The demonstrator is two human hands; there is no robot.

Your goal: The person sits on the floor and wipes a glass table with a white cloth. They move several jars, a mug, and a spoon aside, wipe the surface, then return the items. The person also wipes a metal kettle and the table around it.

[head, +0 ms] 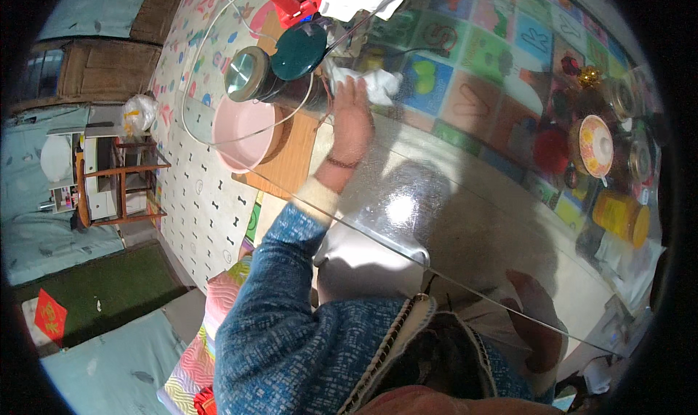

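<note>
My left hand (351, 123), wearing a thin dark bracelet, reaches up the clear-topped table (463, 208). Its fingers press on a crumpled white cloth or tissue (381, 85). Just left of the fingers stand a dark cylindrical container with a shiny metal lid (244, 74) and a dark green disc (300, 51). In shadow at the table's near edge is my right hand (531, 319), thumb apart from the fingers and nothing visible in it. The table edge line crosses that hand.
A pink basin (242, 134) stands on a wooden surface (294, 153) beyond the table edge, with a white cable (188, 110) looping past it. At right are a floral lidded bowl (595, 150), a yellow jar (620, 219) and glass jars. A wooden chair (122, 191) stands far left.
</note>
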